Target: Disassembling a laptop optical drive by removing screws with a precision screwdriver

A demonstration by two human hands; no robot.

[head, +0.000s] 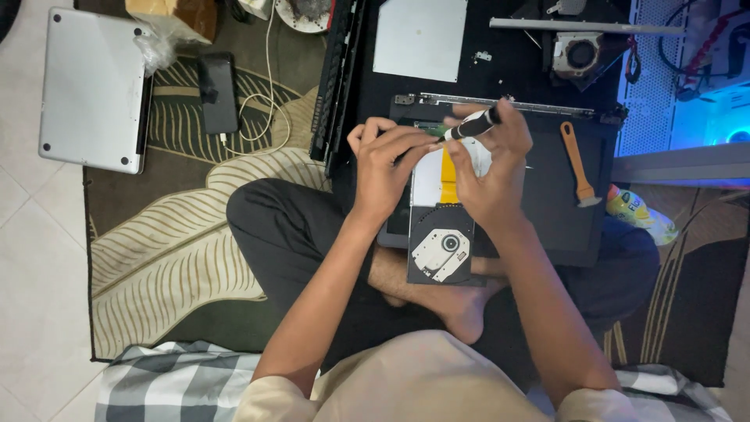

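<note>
I sit cross-legged with an opened dark laptop base (555, 211) across my lap. My right hand (492, 168) grips a black and white screwdriver (475, 125), its tip pointing left toward my left fingertips. My left hand (387, 164) rests on the base with its fingers pinched near the screwdriver tip, beside a small green board. Under my hands lie a silver plate with an orange-yellow ribbon cable (448, 176). A black optical drive (441, 246) sticks out of the base toward me.
An orange-handled pry tool (578, 160) lies on the base at right. Beyond are a grey panel (420, 37), a cooling fan (580, 53), a metal strip and a keyboard part (336, 78). At left, on the leaf-patterned rug, lie a phone (218, 92), white cable and silver laptop (94, 86).
</note>
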